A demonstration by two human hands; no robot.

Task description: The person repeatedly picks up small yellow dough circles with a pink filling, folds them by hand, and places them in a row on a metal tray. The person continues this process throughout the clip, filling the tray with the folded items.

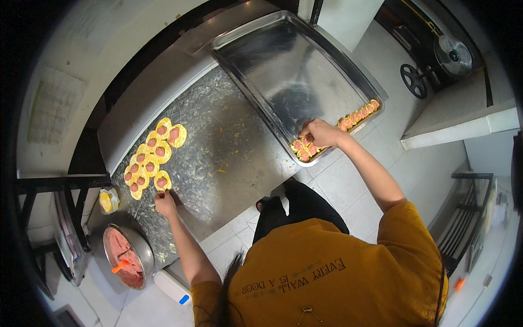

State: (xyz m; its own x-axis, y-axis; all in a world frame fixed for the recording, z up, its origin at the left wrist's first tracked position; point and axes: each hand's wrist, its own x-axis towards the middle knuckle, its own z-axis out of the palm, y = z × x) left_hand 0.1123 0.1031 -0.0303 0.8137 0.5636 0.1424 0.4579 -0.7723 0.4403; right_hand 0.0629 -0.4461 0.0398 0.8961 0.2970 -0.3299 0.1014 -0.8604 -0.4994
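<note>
Round yellow dumpling wrappers (151,143), each topped with a ball of pink meat filling, lie in overlapping rows at the left of the worktop. My left hand (165,203) has its fingers closed at the near edge of one separate wrapper with filling (162,180). Reaching into a large metal tray (261,101), my right hand (321,134) is closed with fingertips down on a dumpling at the tray's near corner. Formed open-topped dumplings (359,114) line the tray's right side; others (303,155) sit right under my right hand, which partly hides them.
A metal bowl (143,252) of pink minced filling, with an orange-handled utensil (121,265) in it, stands at the lower left. Beside it are a small container with yellow contents (109,200) and a white object with a blue end (171,287). Flour and scraps dust the worktop (218,180).
</note>
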